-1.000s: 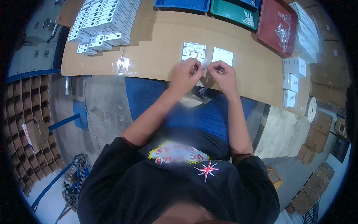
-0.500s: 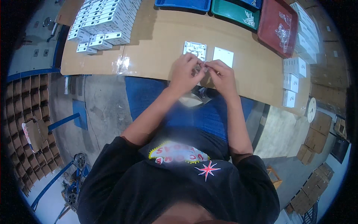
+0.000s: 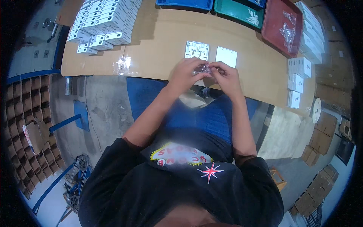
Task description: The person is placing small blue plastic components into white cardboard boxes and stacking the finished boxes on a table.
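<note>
Between my two hands, over the table's near edge, is a small clear plastic bag (image 3: 203,69). My left hand (image 3: 186,73) is curled round its left side. The thumb and fingers of my right hand (image 3: 226,76) pinch its right end. What the bag contains is too small to make out. Just beyond my left fingers lies an open white plastic case (image 3: 197,50) with small fittings inside. Beside it, past my right hand, lies a flat white cover plate (image 3: 226,56).
Stacked white boxes (image 3: 107,22) fill the table's far left. At the back stand a blue tray (image 3: 185,4), a green tray (image 3: 228,13) with white pieces and a red tray (image 3: 273,26) with clear bags. More white boxes (image 3: 295,83) line the right edge of the cardboard-covered table (image 3: 159,49).
My hands have shifted slightly nearer to me and off the white case. More of the clear bag now shows between them, and my left fingers have loosened round it.
</note>
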The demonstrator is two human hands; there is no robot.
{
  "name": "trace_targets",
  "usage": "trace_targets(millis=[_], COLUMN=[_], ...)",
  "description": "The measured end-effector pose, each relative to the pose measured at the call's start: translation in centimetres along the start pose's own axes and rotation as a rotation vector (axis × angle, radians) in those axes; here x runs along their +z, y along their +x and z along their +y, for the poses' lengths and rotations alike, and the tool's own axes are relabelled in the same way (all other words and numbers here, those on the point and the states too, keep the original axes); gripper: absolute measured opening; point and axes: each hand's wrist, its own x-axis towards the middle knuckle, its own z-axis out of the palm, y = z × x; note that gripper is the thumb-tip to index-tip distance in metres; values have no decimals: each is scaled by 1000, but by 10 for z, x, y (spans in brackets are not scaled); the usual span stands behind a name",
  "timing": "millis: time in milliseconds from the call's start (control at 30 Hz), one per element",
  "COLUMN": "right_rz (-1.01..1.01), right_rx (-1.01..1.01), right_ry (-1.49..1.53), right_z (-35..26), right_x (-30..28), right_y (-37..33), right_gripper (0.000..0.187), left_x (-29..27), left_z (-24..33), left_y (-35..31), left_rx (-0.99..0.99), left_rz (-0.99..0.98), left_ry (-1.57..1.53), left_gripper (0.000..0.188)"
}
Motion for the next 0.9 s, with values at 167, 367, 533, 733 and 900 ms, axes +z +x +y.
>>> trace_targets(millis=[167,367,533,733,900], right_rz=[-11,-39,-109,68,465], right_rx=[79,-26,-8,16,-246], right_ry=[40,-2,148,158,-458], right_z=[-9,4,-3,-7,-15], right_x=[0,-6,-10,-40,-106], right_y=[0,5,6,39,126], right_gripper=[16,19,27,20,20], left_x=[2,3,-1,6,8], left_z=[-2,1,3,-3,-18], left_y=[-1,3,6,-1,-6], left_rx=[-150,-200,-182,-233,-119], left_rz=[-45,-37,13,98,204], left_ry=[-255,-362,-338,-375,-260], left_gripper=[38,38,35,32,31])
